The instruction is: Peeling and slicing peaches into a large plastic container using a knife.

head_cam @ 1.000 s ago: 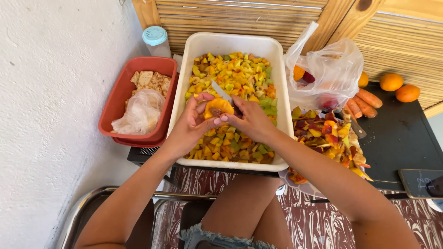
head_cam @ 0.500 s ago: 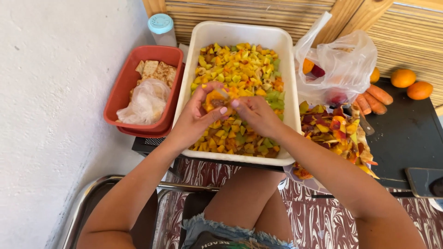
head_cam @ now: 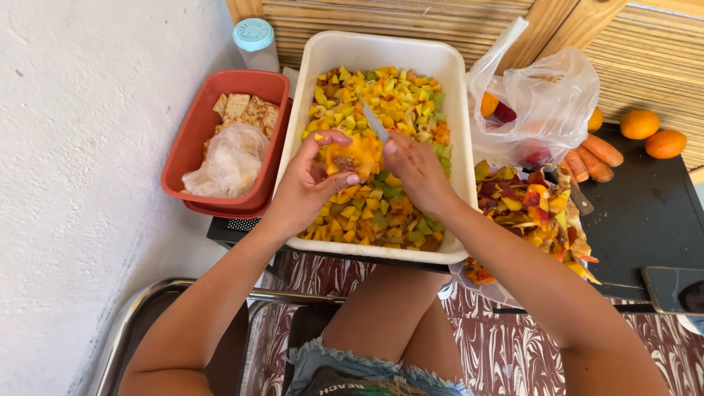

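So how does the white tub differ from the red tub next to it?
The white tub is bigger and deeper than the red tub. The white tub holds a heap of diced yellow, orange and green fruit; the red tub holds flat crackers and a crumpled clear bag. Both hands work over the white tub, none over the red tub. Both tubs are rectangular plastic with rounded corners, standing side by side.

Head view — steeply down, close — over tub (head_cam: 323,88)

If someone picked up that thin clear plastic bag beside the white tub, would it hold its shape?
Probably not. The plastic bag looks thin and crumpled, so it would likely sag and fold. The few pieces of fruit inside would probably slide to the bottom. It seems light, though easily torn.
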